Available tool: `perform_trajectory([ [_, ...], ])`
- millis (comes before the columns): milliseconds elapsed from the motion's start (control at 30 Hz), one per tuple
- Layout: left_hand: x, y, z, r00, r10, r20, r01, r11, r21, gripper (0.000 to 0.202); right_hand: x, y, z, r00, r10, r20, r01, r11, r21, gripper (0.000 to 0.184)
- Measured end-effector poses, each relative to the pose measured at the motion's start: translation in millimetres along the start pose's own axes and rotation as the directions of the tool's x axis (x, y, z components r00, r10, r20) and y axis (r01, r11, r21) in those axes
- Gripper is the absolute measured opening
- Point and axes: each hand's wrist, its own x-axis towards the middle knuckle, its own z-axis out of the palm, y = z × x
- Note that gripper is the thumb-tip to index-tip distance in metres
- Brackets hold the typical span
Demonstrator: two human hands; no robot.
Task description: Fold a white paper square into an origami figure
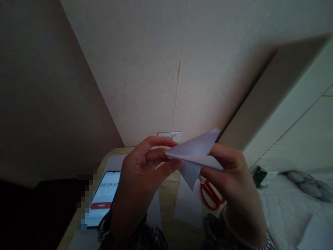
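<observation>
A folded sheet of white paper [194, 149] is held up above the table, with pointed flaps spreading to the upper right, right and downward. My left hand [145, 166] pinches its narrow left end between thumb and fingers. On the other side, my right hand [229, 170] grips the paper from behind and below, its fingertips partly hidden by the flaps. Beneath the hands, red-handled scissors [212, 196] lie on the table, their blades mostly covered. Beside them rests a flat piece of white paper [188, 208].
A phone [102, 198] showing a running timer lies at the left of the wooden table [168, 217]. More white paper [114, 161] is under and around it. A wall socket [170, 135] sits behind the table. To the right is a bed [281, 211] with a grey item [307, 184] on it.
</observation>
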Motion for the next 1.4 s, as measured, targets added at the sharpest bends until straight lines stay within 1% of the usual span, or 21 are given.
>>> perform_trajectory([
  [67, 1, -2, -1.3, 1.0, 0.022, 0.009, -0.022, 1.0, 0.02, 0.021, 0, -1, 1, 1.0, 0.007, -0.01, -0.007, 1.0, -0.006, 0.023],
  [167, 1, -3, -2.4, 0.999, 0.03, 0.013, -0.03, 0.999, 0.029, 0.018, -2, -1, 3, 0.999, 0.031, 0.012, -0.031, 1.0, 0.007, 0.023],
  [233, 0, -4, -1.9, 0.999, 0.036, -0.004, -0.036, 0.999, 0.031, 0.017, -5, -1, 5, 0.998, 0.052, -0.023, -0.051, 0.999, 0.013, 0.024],
  [333, 0, -6, -0.6, 0.995, 0.103, 0.004, -0.103, 0.995, 0.003, 0.019, -9, -3, 6, 0.994, 0.072, -0.082, -0.071, 0.997, 0.017, 0.027],
  [500, 3, -12, -0.1, 0.988, 0.153, 0.019, -0.152, 0.987, -0.044, 0.021, -11, -1, 7, 0.994, 0.052, -0.095, -0.048, 0.998, 0.045, 0.026],
  [600, 3, -14, 0.0, 0.981, 0.193, 0.018, -0.191, 0.977, -0.09, 0.021, -10, 2, 7, 0.996, 0.038, -0.083, -0.034, 0.999, 0.04, 0.025],
  [767, 2, -13, 2.0, 0.981, 0.193, 0.002, -0.191, 0.976, -0.107, 0.021, -10, 5, 7, 0.994, 0.064, -0.093, -0.06, 0.997, 0.051, 0.024],
  [867, 4, -13, 1.6, 0.98, 0.199, -0.003, -0.199, 0.978, -0.066, 0.017, -11, 5, 6, 0.991, 0.071, -0.116, -0.066, 0.997, 0.049, 0.024],
  [1000, 7, -15, -0.3, 0.982, 0.187, 0.006, -0.187, 0.982, -0.007, 0.012, -10, 5, 5, 0.989, 0.089, -0.117, -0.084, 0.995, 0.052, 0.023],
  [1233, 6, -20, 0.4, 0.976, 0.215, 0.033, -0.208, 0.967, -0.144, 0.016, -11, 2, 10, 0.984, 0.126, -0.122, -0.115, 0.989, 0.097, 0.024],
  [1300, 7, -21, 0.3, 0.975, 0.223, 0.02, -0.217, 0.964, -0.15, 0.017, -11, 1, 10, 0.987, 0.118, -0.109, -0.108, 0.99, 0.093, 0.025],
  [1400, 8, -21, -1.5, 0.972, 0.235, -0.001, -0.234, 0.967, -0.105, 0.015, -10, 1, 10, 0.988, 0.116, -0.101, -0.109, 0.991, 0.075, 0.026],
])
